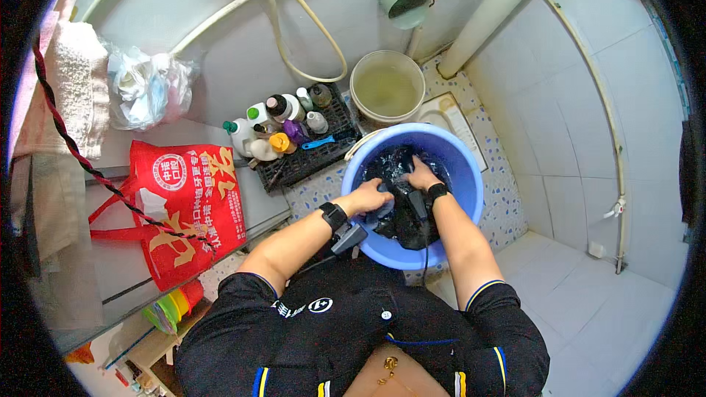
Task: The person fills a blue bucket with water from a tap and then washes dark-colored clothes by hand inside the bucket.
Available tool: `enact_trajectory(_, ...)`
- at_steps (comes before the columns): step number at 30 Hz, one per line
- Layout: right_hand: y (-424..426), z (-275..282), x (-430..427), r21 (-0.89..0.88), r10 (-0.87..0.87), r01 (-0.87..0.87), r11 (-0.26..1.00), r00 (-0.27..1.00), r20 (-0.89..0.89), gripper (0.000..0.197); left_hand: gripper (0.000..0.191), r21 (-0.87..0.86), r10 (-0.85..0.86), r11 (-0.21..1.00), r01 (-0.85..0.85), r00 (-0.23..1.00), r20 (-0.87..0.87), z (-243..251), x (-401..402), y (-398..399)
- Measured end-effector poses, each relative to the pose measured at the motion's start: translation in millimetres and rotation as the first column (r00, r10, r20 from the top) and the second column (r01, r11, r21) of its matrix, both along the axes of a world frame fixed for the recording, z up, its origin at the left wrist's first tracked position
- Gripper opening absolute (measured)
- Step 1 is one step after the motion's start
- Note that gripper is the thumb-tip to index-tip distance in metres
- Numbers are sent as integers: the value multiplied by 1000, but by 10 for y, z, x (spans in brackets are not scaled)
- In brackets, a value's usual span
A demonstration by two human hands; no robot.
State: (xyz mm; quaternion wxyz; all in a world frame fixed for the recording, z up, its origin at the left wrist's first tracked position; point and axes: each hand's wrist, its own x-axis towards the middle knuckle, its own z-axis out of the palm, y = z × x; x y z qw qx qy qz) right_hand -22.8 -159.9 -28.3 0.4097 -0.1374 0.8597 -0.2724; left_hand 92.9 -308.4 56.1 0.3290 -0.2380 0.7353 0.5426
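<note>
A blue plastic bucket (475,182) stands before me, with dark wet cloth (405,229) lying in water inside it. On the bucket's left side, my left hand (370,197) is curled around a grey-blue bunch of the wet fabric. My right hand (422,175) grips the dark cloth deeper in the bucket; its fingertips are partly hidden by cloth and water. Black straps circle both wrists, the left strap (332,216) with a dark device (349,238) beside it. Another device (417,205) hangs by the right wrist, its cable running over the rim.
Behind the bucket stand a white pail (386,118) of cloudy water and a squat toilet (449,116). A black crate (331,162) carries several bottles and a blue brush (318,142). Left is a red bag (187,209); a hose (317,16) and a dipper (405,3) hang at the wall.
</note>
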Motion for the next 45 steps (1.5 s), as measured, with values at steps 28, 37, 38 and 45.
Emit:
enact_trajectory(28, 575, 1508, 445, -451, -516, 433, 780, 854, -73, 23, 14, 779, 211, 409, -475, 880, 425, 167, -540, 464)
enact_trajectory(37, 1034, 1260, 660, 46, -304, 312, 949, 943, -133, 38, 20, 730, -57, 682, 41, 998, -3, 879, -474, 709)
enact_trajectory(38, 1103, 1303, 684, 38, -338, 350, 936, 923, -183, 43, 27, 770, -86, 634, 67, 996, -16, 761, -473, 726)
enact_trajectory(45, 683, 1401, 724, 71, -574, 602, 795, 711, 405, 76, 58, 304, -547, 796, 523, 837, -4, 14, -241, 698)
